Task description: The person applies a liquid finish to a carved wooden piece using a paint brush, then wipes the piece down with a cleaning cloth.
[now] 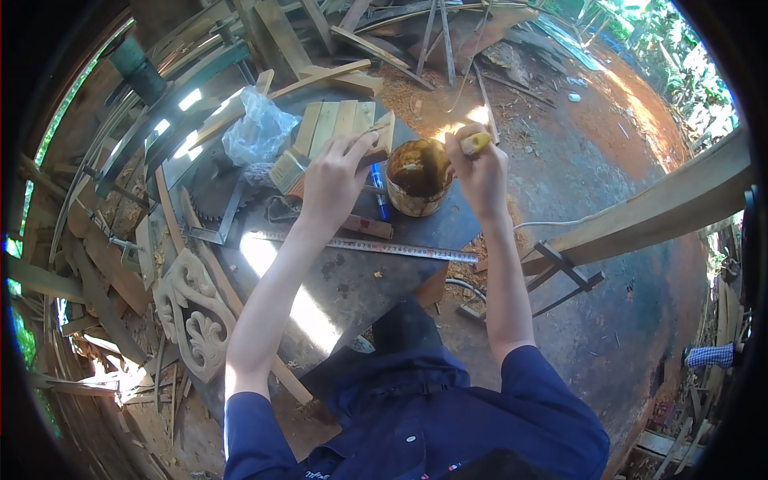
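Observation:
Pinched in my left hand [340, 172] is a small piece of wood [386, 132], raised beside the left rim of a round, brown-stained container [418, 178]. At the container's right rim, my right hand [480, 170] is closed around a yellowish handle [475, 144]; its lower end is hidden. A blue marker [379, 192] lies just left of the container. Several pale wooden pieces [332, 122] lie side by side behind my left hand. A measuring tape [400, 249] stretches across the dark work surface [364, 280] nearer to me.
A circular saw blade [214, 192] and a clear plastic bag [258, 128] are at the left. A carved wooden panel [194, 312] leans at the lower left. A long wooden beam [656, 204] extends at the right, beside a metal clamp [560, 276].

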{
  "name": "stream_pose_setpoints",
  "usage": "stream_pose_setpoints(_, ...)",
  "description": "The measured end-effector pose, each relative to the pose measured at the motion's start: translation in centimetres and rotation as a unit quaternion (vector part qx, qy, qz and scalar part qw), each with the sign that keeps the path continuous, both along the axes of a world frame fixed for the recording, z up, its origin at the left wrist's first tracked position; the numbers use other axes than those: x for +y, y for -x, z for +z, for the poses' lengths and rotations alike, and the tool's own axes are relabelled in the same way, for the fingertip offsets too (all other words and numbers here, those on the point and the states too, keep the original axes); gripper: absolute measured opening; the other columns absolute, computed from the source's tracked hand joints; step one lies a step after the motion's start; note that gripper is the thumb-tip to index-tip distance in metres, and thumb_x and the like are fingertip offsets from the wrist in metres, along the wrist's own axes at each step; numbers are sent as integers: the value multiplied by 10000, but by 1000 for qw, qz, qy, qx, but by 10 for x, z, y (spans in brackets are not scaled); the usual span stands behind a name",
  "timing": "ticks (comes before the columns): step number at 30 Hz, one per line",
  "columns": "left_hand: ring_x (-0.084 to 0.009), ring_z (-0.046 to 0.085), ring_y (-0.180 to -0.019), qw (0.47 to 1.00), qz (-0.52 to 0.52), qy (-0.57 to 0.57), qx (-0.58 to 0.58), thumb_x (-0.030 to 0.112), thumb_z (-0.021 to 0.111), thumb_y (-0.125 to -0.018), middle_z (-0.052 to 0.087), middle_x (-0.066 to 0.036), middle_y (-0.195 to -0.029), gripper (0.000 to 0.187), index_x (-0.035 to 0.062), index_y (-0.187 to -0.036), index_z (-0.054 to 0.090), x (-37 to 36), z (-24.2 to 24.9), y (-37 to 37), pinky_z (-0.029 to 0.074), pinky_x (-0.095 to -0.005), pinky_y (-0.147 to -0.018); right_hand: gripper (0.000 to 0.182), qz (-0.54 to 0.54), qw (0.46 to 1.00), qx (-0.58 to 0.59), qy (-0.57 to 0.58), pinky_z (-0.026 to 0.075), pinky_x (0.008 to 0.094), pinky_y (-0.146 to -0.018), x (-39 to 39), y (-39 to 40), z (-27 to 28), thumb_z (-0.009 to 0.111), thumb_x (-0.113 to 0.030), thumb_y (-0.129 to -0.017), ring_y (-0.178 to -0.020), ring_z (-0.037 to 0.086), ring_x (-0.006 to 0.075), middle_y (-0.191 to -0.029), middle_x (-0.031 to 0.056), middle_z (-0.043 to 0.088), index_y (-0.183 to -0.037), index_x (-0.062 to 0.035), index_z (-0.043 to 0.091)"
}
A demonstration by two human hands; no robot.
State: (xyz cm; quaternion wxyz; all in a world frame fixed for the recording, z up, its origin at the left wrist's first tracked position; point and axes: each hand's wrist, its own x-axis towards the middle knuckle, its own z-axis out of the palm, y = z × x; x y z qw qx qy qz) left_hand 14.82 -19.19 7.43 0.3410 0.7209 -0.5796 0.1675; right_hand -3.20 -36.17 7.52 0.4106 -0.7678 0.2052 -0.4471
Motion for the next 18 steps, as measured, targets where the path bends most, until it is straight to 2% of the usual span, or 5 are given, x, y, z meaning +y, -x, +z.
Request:
stream_pose_setpoints(5, -349, 676, -1112, 1000, -9, 5, 9, 18, 764, -843, 709, -138, -1194, 479, 102, -1306, 679, 0, -3, -3, 548, -441, -942, 176, -49, 995, 47, 70, 500, 296, -608, -2, -2, -1, 697, -150, -1016, -616, 606, 116, -709, 69, 671, -922, -33, 604)
stream_pose_setpoints(8, -354, 677, -1109, 1000, -9, 7, 21, 26, 763, -852, 712, -143, -1190, 464, 99, -1302, 678, 0, -5, -5, 545, -442, -941, 184, -37, 999, 2, 22, 501, 291, -608, 1, 0, 0, 697, -150, -1015, -615, 610, 113, -705, 68, 668, -914, -32, 598)
stream_pose_setpoints(10, -361, 679, -1102, 1000, 2, 3, 21, 25, 757, -857, 714, -147, -1181, 454, 101, -1298, 679, -1, -5, -5, 546, -447, -931, 192, 1, 992, -4, -127, 503, 292, -610, 7, 2, 10, 692, -150, -1018, -618, 611, 110, -707, 62, 670, -902, -33, 594)
stream_pose_setpoints(14, -365, 681, -1093, 1000, -1, 8, 18, 14, 750, -857, 714, -147, -1175, 456, 105, -1298, 680, -1, -5, -3, 548, -449, -927, 188, 21, 990, -3, -141, 496, 305, -597, 7, 0, 7, 691, -141, -1014, -600, 596, 114, -690, 67, 645, -899, -32, 589)
stream_pose_setpoints(18, -366, 681, -1093, 1000, -4, 7, 22, 9, 746, -857, 713, -149, -1176, 464, 108, -1306, 677, 0, -3, -3, 546, -450, -927, 179, -55, 996, 3, 75, 474, 333, -576, 1, -6, -5, 693, -130, -1002, -571, 564, 128, -668, 88, 599, -903, -30, 582)
